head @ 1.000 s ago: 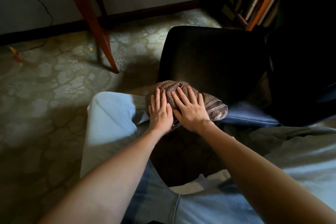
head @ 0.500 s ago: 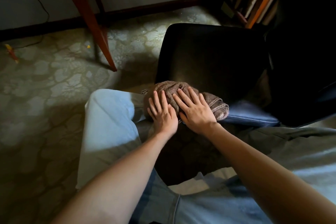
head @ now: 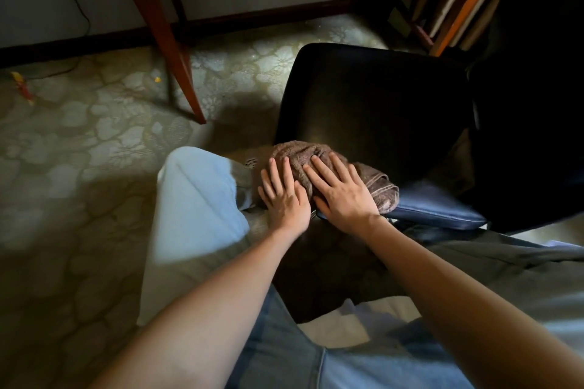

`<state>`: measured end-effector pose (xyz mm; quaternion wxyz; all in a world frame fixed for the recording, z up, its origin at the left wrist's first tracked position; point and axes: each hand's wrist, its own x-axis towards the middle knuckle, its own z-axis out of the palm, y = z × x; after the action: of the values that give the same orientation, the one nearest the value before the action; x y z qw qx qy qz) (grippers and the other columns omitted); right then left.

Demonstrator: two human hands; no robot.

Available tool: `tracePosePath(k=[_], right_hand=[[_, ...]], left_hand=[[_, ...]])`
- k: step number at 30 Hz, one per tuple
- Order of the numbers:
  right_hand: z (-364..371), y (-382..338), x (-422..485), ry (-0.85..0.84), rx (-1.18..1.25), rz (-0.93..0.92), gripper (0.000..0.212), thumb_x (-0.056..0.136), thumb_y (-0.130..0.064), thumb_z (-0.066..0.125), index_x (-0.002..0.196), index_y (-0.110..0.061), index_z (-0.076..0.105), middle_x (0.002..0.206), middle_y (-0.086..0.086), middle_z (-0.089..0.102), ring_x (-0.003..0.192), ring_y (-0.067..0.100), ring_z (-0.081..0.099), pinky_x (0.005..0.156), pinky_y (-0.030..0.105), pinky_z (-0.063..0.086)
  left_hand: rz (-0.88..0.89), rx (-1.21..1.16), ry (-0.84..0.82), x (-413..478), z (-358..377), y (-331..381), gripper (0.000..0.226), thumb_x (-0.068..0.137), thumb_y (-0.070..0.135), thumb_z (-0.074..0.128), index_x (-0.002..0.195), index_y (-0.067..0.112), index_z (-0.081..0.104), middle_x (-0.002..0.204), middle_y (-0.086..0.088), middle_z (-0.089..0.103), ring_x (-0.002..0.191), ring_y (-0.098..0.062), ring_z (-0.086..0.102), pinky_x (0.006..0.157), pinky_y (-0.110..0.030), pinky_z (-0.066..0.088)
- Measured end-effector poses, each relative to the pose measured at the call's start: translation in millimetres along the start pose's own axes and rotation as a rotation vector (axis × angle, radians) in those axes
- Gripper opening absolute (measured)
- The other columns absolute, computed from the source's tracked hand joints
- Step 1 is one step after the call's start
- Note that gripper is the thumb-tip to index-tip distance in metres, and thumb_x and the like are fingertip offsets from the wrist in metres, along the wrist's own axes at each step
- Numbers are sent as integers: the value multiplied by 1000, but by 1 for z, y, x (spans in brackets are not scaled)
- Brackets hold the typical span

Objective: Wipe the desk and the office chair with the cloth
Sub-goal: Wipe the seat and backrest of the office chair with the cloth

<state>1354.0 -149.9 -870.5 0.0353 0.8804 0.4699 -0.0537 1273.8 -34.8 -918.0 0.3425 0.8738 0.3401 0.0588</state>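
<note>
**Not much has shifted: the cloth (head: 294, 151) is still bunched on the near-left corner of the office chair (head: 379, 110) seat.**

Left grip (head: 284, 196) and right grip (head: 343, 196) lie flat on it side by side, fingers spread, pressing down. They've only crept a touch right. Looks to me like the seat wipe has barely started. Can't tell if the table (head: 167, 50) at the far side is done.
</note>
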Motion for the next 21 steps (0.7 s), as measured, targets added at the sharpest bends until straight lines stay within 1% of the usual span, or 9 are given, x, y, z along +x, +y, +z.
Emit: tracePosePath(k=[4,6,9,15,21], right_hand=[[3,-8,7,-4,54,6,67,103,-47,37,160,-31,5,168,-2,2,154,31,-1,123,52,12],[1,-11,16,-8,79,19,66,104,-46,35,160,-31,3,168,-3,-1,154,30,-5,124,53,10],[-2,-13,23,-16,101,41,65,106,-44,34,160,-31,2,168,-3,-3,154,30,-8,124,52,7],[-4,-17,30,3,118,56,63,106,-44,32,160,-30,3,168,-2,-2,154,30,-7,123,51,4],[-4,-17,31,4,114,60,63,106,-43,32,160,-29,2,168,-1,-2,154,31,-6,123,50,7]], left_hand=[[3,24,13,10,-7,-10,63,99,35,14,161,27,5,169,-1,-7,155,-26,-5,124,-52,0],[-6,37,-5,22,-11,-12,58,105,31,18,161,28,3,169,0,-8,155,-25,-5,124,-49,-1],[-8,53,-32,34,-15,-12,57,108,26,21,161,29,0,169,2,-11,155,-23,-8,125,-49,-3],[18,60,-42,48,-14,-19,59,107,26,24,160,30,-3,168,2,-12,155,-25,-8,125,-53,4],[14,65,-67,51,-16,-19,60,107,26,23,160,29,-4,168,2,-14,155,-25,-10,125,-53,4]])
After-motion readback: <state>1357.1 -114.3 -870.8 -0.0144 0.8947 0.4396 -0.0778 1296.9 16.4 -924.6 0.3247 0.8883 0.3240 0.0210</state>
